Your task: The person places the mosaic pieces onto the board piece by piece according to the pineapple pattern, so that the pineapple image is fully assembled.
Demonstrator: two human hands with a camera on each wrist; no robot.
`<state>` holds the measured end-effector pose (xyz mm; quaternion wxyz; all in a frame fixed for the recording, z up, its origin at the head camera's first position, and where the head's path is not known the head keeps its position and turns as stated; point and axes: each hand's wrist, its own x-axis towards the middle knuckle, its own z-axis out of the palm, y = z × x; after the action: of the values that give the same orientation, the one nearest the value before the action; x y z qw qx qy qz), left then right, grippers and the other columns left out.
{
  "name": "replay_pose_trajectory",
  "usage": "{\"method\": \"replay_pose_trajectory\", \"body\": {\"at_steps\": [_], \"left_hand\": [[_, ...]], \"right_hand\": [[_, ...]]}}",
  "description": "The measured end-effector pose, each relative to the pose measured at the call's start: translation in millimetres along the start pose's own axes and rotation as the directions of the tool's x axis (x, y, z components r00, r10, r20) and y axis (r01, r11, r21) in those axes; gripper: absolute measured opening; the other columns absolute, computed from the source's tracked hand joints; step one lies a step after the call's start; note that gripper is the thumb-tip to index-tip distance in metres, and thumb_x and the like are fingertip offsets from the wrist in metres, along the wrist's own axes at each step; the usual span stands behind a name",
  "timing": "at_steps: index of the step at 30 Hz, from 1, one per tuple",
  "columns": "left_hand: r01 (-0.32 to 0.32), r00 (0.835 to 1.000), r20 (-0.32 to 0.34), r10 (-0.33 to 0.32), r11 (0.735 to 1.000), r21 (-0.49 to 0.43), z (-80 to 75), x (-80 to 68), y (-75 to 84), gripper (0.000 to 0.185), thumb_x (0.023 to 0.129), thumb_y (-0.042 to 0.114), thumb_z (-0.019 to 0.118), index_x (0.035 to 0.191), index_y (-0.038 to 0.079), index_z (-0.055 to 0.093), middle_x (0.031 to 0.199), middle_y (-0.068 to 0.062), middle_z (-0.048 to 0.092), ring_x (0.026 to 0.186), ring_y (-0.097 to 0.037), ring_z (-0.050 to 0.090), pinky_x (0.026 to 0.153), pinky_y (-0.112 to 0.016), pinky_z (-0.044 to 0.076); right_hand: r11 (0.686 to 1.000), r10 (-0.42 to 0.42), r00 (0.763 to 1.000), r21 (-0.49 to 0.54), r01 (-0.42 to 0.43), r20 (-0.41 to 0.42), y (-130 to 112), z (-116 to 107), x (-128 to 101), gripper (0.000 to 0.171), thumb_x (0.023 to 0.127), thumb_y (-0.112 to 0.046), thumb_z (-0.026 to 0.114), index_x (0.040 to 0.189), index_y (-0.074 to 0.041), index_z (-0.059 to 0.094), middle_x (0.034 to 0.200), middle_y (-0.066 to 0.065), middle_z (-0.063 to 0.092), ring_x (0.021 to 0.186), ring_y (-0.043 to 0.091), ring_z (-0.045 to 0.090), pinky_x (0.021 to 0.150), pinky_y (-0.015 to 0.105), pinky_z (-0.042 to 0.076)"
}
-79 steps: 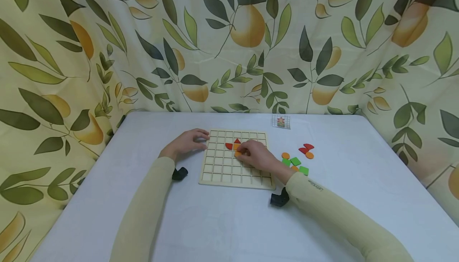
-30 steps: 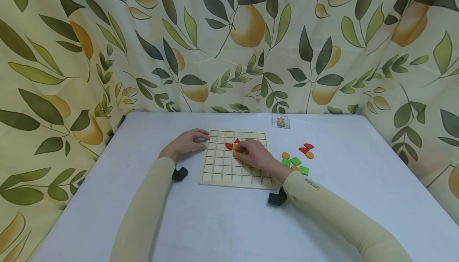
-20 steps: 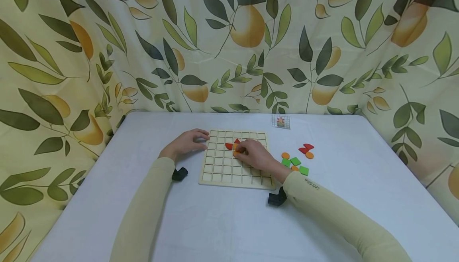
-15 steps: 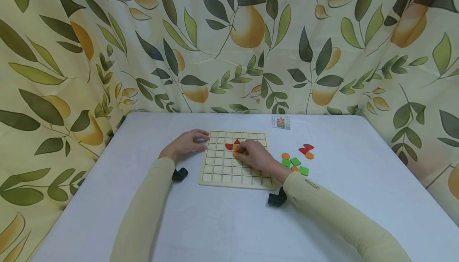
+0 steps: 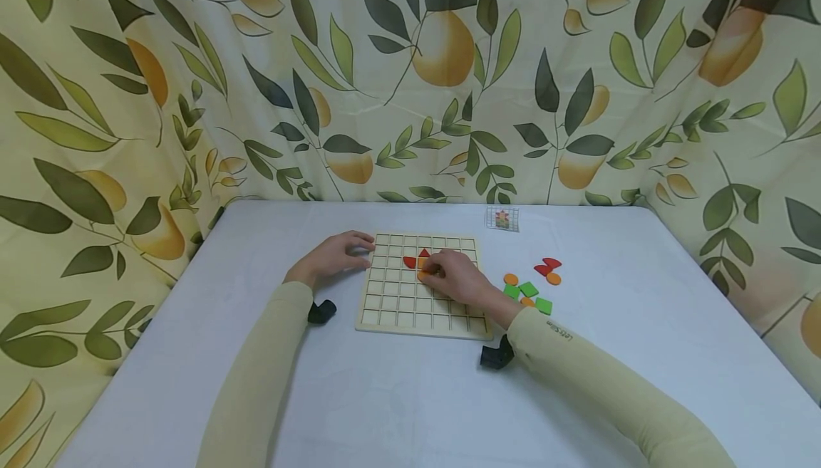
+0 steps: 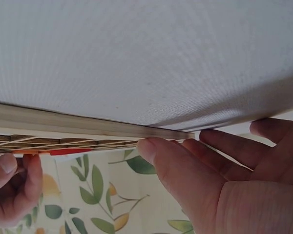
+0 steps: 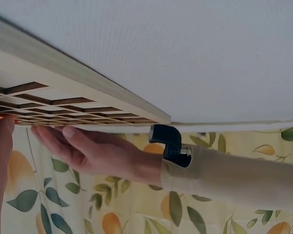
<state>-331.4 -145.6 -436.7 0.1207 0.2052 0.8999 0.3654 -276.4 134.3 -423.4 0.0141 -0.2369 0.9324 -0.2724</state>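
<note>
A wooden grid board (image 5: 410, 304) lies on the white table. Two red pieces (image 5: 410, 261) and an orange square sit in its far rows. My right hand (image 5: 431, 269) lies over the board's middle, and its fingertips pinch an orange piece (image 5: 423, 276) down in a cell. My left hand (image 5: 364, 247) rests with straight fingers against the board's far left edge. The left wrist view shows those left fingers (image 6: 158, 153) touching the board's rim (image 6: 88, 124). In the right wrist view the board (image 7: 63, 92) fills the left side, with the left hand (image 7: 88, 151) beyond it.
Loose pieces lie right of the board: green squares (image 5: 529, 288), orange discs (image 5: 510, 278) and red shapes (image 5: 547, 266). A small pattern card (image 5: 502, 219) sits at the table's far edge. A leaf-print curtain (image 5: 410, 76) encloses the table.
My right hand has edged slightly left and away over the orange piece. The left hand and the loose pieces have stayed put.
</note>
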Motion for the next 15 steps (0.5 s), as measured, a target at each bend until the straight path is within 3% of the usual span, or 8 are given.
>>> {"method": "replay_pose_trajectory", "body": {"at_steps": [7, 15], "left_hand": [[-0.001, 1.000, -0.008, 0.001, 1.000, -0.022, 1.3, 1.5, -1.0, 0.039, 0.081, 0.028, 0.070, 0.117, 0.018, 0.062, 0.135, 0.008, 0.047, 0.135, -0.015, 0.030, 0.114, -0.037, 0.021], [0.004, 1.000, -0.011, -0.004, 1.000, -0.014, 1.0, -0.5, 0.9, 0.038, 0.081, 0.027, 0.069, 0.117, 0.018, 0.062, 0.136, 0.007, 0.046, 0.135, -0.017, 0.030, 0.114, -0.038, 0.021]], "right_hand": [[0.997, 0.067, 0.998, 0.048, -0.067, 0.001, 2.7, -7.8, -6.3, 0.019, 0.085, -0.027, 0.065, 0.099, -0.014, 0.068, 0.092, -0.004, 0.063, 0.081, 0.014, 0.052, 0.073, 0.026, 0.047], [0.988, 0.146, 0.988, 0.062, -0.142, -0.057, 24.5, -25.3, -17.3, 0.025, 0.087, -0.027, 0.063, 0.105, -0.011, 0.066, 0.097, 0.001, 0.062, 0.084, 0.017, 0.053, 0.072, 0.029, 0.048]]}}
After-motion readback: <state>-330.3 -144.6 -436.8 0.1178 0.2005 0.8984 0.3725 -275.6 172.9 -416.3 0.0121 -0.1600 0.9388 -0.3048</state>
